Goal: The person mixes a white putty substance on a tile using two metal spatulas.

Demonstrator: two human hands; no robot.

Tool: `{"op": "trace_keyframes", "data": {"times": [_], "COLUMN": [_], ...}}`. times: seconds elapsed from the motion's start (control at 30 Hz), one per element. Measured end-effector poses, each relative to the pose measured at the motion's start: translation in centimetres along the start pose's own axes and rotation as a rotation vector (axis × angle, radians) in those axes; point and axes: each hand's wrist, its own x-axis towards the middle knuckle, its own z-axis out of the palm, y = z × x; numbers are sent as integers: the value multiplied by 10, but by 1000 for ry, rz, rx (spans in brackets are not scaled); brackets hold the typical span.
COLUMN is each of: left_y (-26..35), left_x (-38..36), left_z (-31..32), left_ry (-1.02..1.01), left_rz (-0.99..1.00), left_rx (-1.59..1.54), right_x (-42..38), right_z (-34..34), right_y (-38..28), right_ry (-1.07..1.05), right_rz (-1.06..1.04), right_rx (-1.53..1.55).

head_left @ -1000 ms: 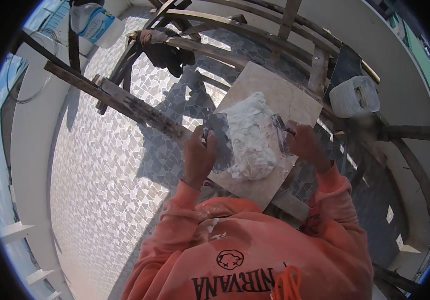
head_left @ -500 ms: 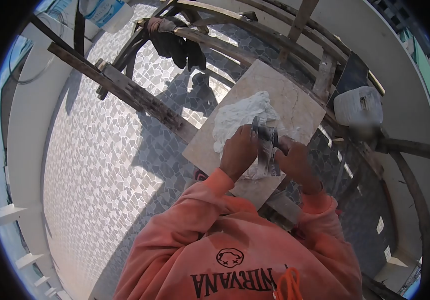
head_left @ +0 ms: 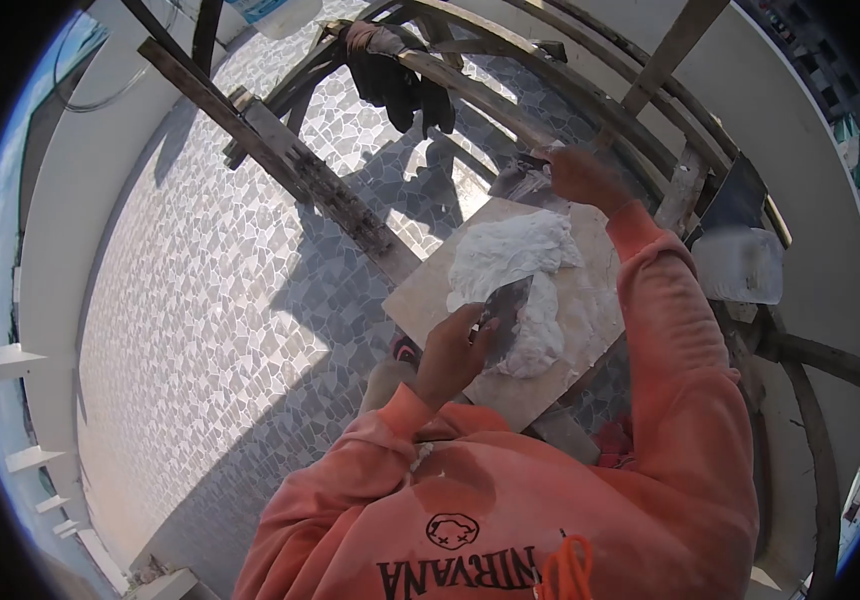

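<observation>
A heap of wet white paste (head_left: 515, 250) lies on a square beige board (head_left: 420, 300). My left hand (head_left: 457, 350) is closed on the handle of a metal scraper (head_left: 506, 312), whose blade is over the near left part of the paste. At the board's far corner, my right hand (head_left: 590, 178) grips a second, wider scraper (head_left: 527, 184) with whitish smears on its blade. The paste lies between the two tools. Both blades are apart from each other.
Wooden beams (head_left: 330, 200) run beside and beyond the board. Dark cloth (head_left: 395, 90) hangs on a rail. A translucent plastic container (head_left: 740, 265) stands at the right. Stone-patterned floor (head_left: 210, 300) spreads at the left, and a shoe (head_left: 406, 350) shows below the board.
My hands, close together before, are now apart. The right one has moved away from my body to the far corner with its scraper; the left one is lower, beside the paste. The view has shifted.
</observation>
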Motion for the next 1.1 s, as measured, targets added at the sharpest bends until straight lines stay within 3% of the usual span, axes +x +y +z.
{"op": "trace_keyframes", "data": {"times": [0.17, 0.43, 0.7, 0.83, 1.1], "left_y": [-3, -15, -20, -26, -6], "left_x": [-11, -19, -17, -14, 7], "left_z": [-8, -37, -80, -95, -95], "left_ry": [3, 109, 191, 241, 326], "left_rz": [-62, -356, -286, -272, -233], "left_rx": [-133, -521, -812, -817, -853], "right_x": [83, 97, 100, 81, -46], "right_z": [65, 92, 126, 118, 53], "right_y": [6, -58, -85, -96, -67], "right_ry": [-126, -453, -702, -745, -475], "right_rz": [-76, -176, -559, -737, -794], "right_rx": [-55, -66, -42, -160, -130]}}
